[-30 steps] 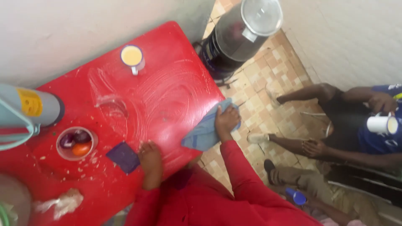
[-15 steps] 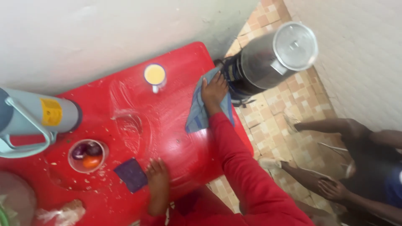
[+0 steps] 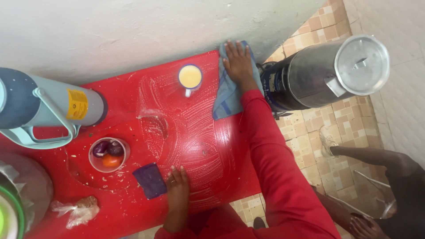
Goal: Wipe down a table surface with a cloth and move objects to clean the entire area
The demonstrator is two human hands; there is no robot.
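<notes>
At the far corner of the table: right hand (image 3: 238,62) lies flat, fingers spread, pressing a blue cloth (image 3: 226,90) against the red tabletop (image 3: 208,155) where it meets the grey wall (image 3: 133,31).
Right hand state: open and flat on the cloth, gripping nothing.
Cloth: spread under the palm and trailing back toward the person along the red sleeve (image 3: 270,155).
Left hand (image 3: 177,186): rests palm down near the table's near edge, fingers loosely together, holding nothing; its fingertips touch a small dark purple square (image 3: 150,179).
Tabletop: wet, with pale soapy streaks across the middle.
Cup (image 3: 190,79): white with a blue rim, full of yellow liquid, just beside the cloth.
Bowl (image 3: 108,154): small and clear, holding 2 purple pieces and 1 orange piece, near the purple square.
Flask (image 3: 48,108): big pale blue, lying on its side at the left.
Plastic bag (image 3: 77,211): crumpled, near the front left edge.
Metal pot (image 3: 323,73): lidded, on the tiled floor beside the table.
Other person: a leg (image 3: 376,159) shows at the right.
</notes>
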